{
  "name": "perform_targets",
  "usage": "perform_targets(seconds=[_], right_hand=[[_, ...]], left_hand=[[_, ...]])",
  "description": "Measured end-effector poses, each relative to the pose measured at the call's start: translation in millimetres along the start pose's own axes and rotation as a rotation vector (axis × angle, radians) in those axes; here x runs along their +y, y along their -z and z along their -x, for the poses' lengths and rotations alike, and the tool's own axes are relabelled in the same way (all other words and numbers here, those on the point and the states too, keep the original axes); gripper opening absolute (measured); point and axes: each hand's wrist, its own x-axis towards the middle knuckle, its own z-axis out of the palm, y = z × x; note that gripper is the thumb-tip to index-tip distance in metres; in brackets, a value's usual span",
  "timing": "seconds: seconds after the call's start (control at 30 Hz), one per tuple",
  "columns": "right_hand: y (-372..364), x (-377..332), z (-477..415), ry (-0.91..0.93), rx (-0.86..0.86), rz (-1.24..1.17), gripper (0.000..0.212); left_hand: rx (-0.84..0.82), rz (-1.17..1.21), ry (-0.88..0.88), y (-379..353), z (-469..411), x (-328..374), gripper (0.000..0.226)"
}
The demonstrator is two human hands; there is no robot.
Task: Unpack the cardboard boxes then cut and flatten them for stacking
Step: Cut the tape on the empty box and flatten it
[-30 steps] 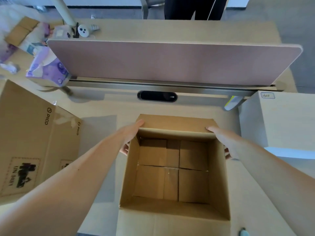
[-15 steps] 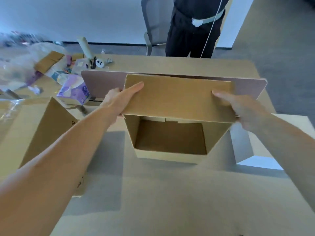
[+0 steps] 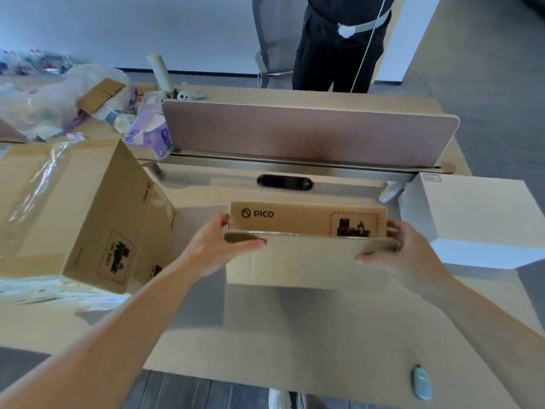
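Gripping the PICO cardboard box (image 3: 306,246) above the desk (image 3: 265,335) middle, my left hand (image 3: 218,249) clamps its left end and my right hand (image 3: 395,255) its right. A larger open box (image 3: 88,214) lies leftward; a white box (image 3: 477,214) sits right.

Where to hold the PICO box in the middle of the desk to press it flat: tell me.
Grip the PICO box at its two short ends, one from each side, as the left hand and right hand do now. It is wide, and its plain near panel offers no edge midway, so the ends give control.
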Motion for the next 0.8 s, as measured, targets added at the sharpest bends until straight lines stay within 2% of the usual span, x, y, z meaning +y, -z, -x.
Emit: perform_targets(seconds=[0.03,0.07,0.17,0.2,0.3,0.37,0.43,0.53,0.67,0.73,0.8], right_hand=[[-3.5,4.0,5.1,-0.004,-0.027,0.069,0.128],[-6.2,6.6,8.5,0.005,-0.035,0.108,0.129],[-8.7,2.5,17.0,0.114,-0.016,0.116,0.091],[-10.0,3.4,19.2,0.144,-0.009,0.125,0.088],[-16.8,19.7,24.2,0.093,-0.002,0.101,0.101],[-22.1,36.1,34.5,0.029,-0.061,0.089,0.106],[-27.3,51.1,44.1,-0.044,-0.120,0.095,0.119],[-37.1,65.9,53.7,-0.142,-0.132,-0.018,0.114],[-49.5,81.9,57.3,-0.275,-0.089,-0.071,0.092],[-50.4,93.6,54.7,-0.311,-0.075,-0.037,0.077],[-49.0,101.1,51.8,-0.325,-0.051,0.018,0.059]], left_hand=[[-0.011,-0.001,0.018,-5.8,3.5,-8.7,0.091],[-0.017,0.016,0.022,-10.5,6.7,-14.8,0.089],[-0.004,0.052,-0.038,-16.0,13.4,-17.7,0.081],[0.007,0.056,-0.061,-15.9,13.5,-19.0,0.079],[0.032,0.068,-0.101,-17.1,12.0,-30.1,0.095],[0.018,0.078,-0.081,-21.0,14.7,-42.4,0.104],[-0.013,0.186,-0.013,-28.2,19.0,-51.9,0.098],[0.015,0.368,0.155,-43.8,22.8,-67.4,0.078],[0.058,0.271,0.264,-69.2,16.6,-89.5,0.067],[0.104,0.101,0.328,-78.8,13.7,-91.2,0.054],[0.159,-0.159,0.374,-85.1,9.0,-92.2,0.071]])
